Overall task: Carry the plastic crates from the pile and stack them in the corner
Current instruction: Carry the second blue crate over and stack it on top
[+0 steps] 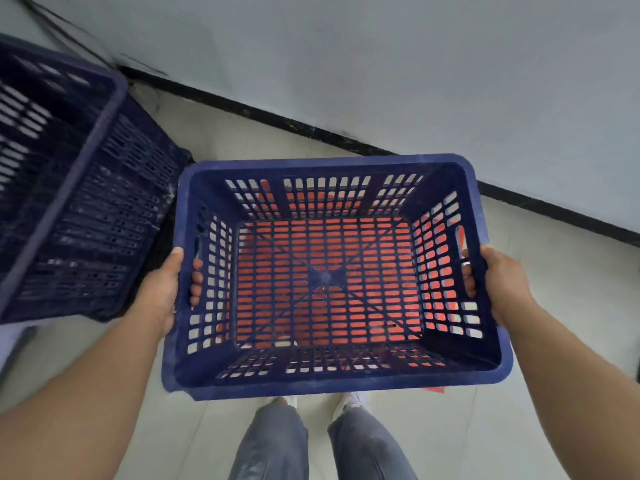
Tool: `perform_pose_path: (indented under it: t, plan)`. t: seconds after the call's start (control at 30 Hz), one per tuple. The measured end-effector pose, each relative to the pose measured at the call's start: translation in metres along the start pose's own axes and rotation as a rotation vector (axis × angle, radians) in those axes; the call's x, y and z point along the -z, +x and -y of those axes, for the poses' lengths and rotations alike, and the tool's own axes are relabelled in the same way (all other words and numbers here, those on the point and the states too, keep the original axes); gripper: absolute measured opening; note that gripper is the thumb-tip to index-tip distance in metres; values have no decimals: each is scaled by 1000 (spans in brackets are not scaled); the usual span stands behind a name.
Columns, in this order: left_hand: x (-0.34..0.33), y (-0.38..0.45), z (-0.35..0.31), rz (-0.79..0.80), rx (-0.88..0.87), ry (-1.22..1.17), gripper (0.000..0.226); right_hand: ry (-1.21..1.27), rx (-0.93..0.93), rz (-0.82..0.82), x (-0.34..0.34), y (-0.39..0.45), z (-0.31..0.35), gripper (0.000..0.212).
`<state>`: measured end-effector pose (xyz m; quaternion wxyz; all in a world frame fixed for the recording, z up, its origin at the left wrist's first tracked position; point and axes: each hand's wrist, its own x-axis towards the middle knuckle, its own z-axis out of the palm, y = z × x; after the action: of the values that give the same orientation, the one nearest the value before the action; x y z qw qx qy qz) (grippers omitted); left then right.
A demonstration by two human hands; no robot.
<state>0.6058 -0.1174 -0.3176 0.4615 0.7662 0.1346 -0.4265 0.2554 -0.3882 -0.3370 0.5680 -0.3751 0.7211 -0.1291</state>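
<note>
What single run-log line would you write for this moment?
carry | left hand and right hand grip blue crate by side handles | red crate beneath | dark blue stack to left

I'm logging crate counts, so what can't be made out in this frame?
- Red thing under the held blue crate: head view, seen only through its slots, identity unclear.
- Dark blue crate stack: blurred, cut by left edge; count unclear.
- Left hand, right hand: grip fingertips partly behind crate walls.
</note>
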Motion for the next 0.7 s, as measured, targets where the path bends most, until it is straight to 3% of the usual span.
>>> perform_pose_path:
  t: [0.33,0.7]
  plan:
    - [84,-133,-37,-158,-19,-164,45,-154,164,242,-20,-100,111,36]
    - [164,-200,-73,-337,-85,-408,44,-373,375,495,-103,-180,241,38]
